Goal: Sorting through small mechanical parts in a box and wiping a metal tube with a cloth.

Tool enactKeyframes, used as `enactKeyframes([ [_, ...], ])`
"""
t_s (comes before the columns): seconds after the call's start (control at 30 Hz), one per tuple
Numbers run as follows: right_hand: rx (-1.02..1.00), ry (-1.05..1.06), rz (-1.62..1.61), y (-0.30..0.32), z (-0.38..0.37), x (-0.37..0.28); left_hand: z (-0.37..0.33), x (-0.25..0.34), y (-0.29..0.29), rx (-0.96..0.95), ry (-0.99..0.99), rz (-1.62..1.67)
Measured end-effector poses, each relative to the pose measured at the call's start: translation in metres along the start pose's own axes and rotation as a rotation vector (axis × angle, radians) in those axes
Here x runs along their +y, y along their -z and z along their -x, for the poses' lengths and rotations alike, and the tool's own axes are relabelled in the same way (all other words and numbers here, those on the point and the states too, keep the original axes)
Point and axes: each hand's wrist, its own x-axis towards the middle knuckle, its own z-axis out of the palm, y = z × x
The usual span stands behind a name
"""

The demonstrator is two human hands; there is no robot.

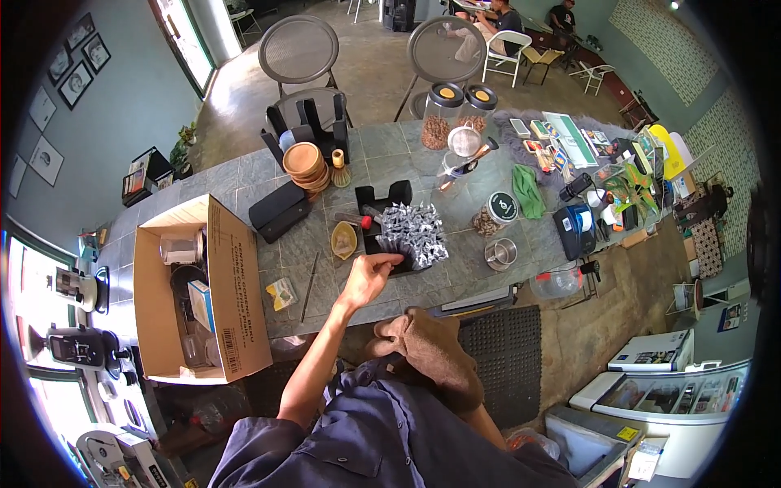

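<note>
My left hand [368, 278] reaches over the table's near edge. Its fingers are pinched together at the near side of a black tray [382, 198], and what lies between the fingertips is hidden. Many silver sachets [413, 232] stand packed in the tray, right beside those fingers. A brown cloth [443, 358] is bunched in front of my body at the table edge. It wraps my right hand, which holds it up, and the fingers are largely covered. Left of the tray sits a small yellowish bowl [343, 241]; a red-capped item [365, 221] lies between them.
An open cardboard box [244, 301] with jars stands at the left. Near it are a black case [279, 211], a thin stick [309, 286] and a small packet [281, 294]. Lidded jars [495, 215], a glass [500, 254] and a green cloth [529, 192] stand to the right.
</note>
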Motion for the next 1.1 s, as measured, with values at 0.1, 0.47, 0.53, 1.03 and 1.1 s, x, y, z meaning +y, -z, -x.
enactKeyframes([
  [0.1,-0.027,0.010,-0.167,-0.023,0.000,-0.001,0.010,0.006,0.005,-0.032,-0.006,0.036],
  [0.47,0.136,0.165,0.209,-0.046,-0.010,-0.046,0.080,0.046,0.021,-0.118,-0.074,-0.114],
  [0.53,0.203,0.194,0.272,-0.060,-0.012,-0.054,0.113,0.078,0.035,-0.081,-0.129,-0.175],
  [1.03,0.288,0.219,-0.054,0.033,-0.072,-0.247,0.244,0.034,0.325,0.347,-0.025,-0.737],
  [1.1,0.299,0.173,-0.047,0.042,-0.097,-0.268,0.234,-0.013,0.341,0.024,0.176,-0.824],
])
